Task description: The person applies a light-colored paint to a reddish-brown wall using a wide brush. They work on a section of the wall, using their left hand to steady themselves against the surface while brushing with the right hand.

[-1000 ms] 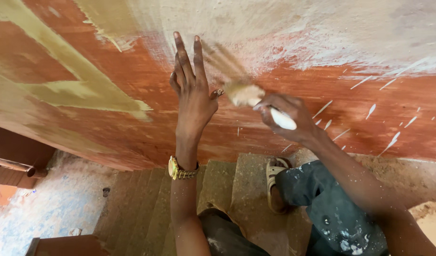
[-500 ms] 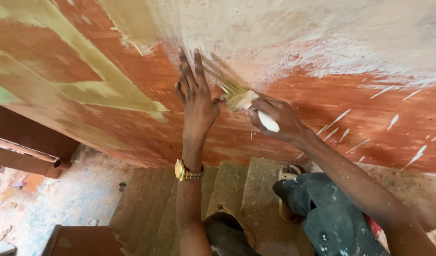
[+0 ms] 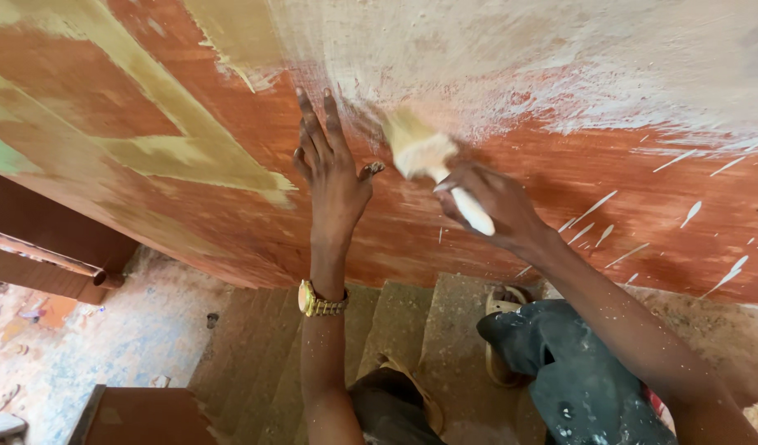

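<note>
- The reddish-brown wooden panel (image 3: 189,198) is filling most of the view, leaning up and away from the person; pale whitish filler is covering its upper right part, and yellowish-green bands are crossing its upper left part.
- White flecks and short streaks are lying scattered over the bare red wood toward the panel's right edge.
- The concrete steps (image 3: 404,330) are running below the panel's lower edge, dusty and grey-brown.
- The person's dark trousers (image 3: 577,379), spotted with pale specks, are showing at the lower right, with a sandalled foot (image 3: 501,330) resting on a step just beside them.
- A dark brown wooden piece (image 3: 41,247) is lying at the far left, below the panel's left edge — its full shape is not showing.
- The left hand (image 3: 334,177) is lying flat and released against the panel near its middle, fingers stretched upward and holding nothing.
- The right hand (image 3: 494,206) is clenching around the white handle of a paintbrush (image 3: 432,165), just right of the left hand.
- The paintbrush is pointing up and to the left — its pale, filler-laden bristles are touching the panel right at the border between the whitish coat and the bare red wood, close beside the left thumb.
- A gold-coloured wristwatch (image 3: 320,301) is sitting on the left wrist, over the steps.
</note>
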